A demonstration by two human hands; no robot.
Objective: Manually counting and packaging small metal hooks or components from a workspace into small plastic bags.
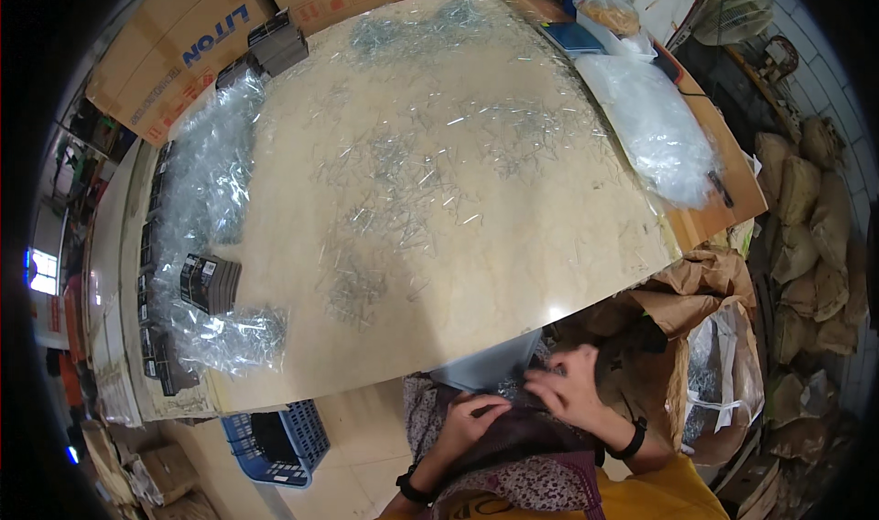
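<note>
My left hand [474,421] is over my lap, its thumb and forefinger drawn together. Whatever may be between them is too small to make out. Just right of it, my right hand [569,390] is raised with bent fingers apart, slightly blurred, and I see nothing in them. A grey-blue tray [490,362] rests between my lap and the table edge, beyond both hands; its inside is partly hidden. Many thin bent metal wire pieces [394,195] lie scattered over the pale tabletop [302,172]. Each wrist wears a dark band.
Clear plastic bags [206,167] and stacked dark cards [209,284] line the table's left side. More plastic bags [645,122] lie at right. A blue basket [279,445] stands on the floor. An open paper sack [682,364] is beside my right arm; cartons [179,48] stand behind.
</note>
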